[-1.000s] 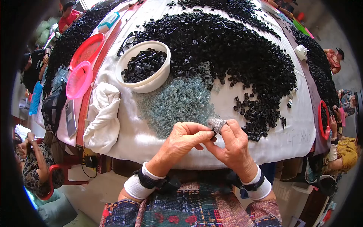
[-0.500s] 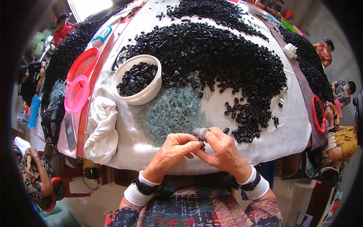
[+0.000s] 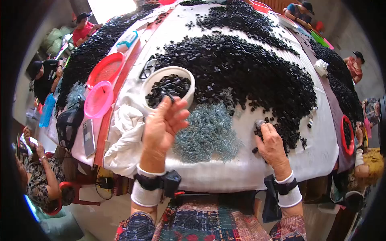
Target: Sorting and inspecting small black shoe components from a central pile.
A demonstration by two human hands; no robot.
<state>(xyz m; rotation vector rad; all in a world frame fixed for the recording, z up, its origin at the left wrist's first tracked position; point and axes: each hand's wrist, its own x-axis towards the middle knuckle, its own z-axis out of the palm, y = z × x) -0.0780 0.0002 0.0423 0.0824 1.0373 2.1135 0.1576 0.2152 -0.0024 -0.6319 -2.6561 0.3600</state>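
My left hand is raised beside the white bowl, palm partly turned up. Its thumb and fingers pinch a small black tubular plastic piece over the bowl's near rim. Similar black pieces fill much of the bowl. On the right, my right hand rests low over the cloth at the near edge of the black heap. Its thumb and index finger are apart, with a grey covering at the index fingertip. A heap of small clear-bluish springs lies between my hands.
A large heap of black pieces spreads over the white cloth. Left are a crumpled white cloth, a pink basket, a red tray and a phone. Several people sit around the tables.
My hands were together in front of the spring heap and have parted. The left moved up and left to the bowl with a black piece; the right moved right to the black heap.
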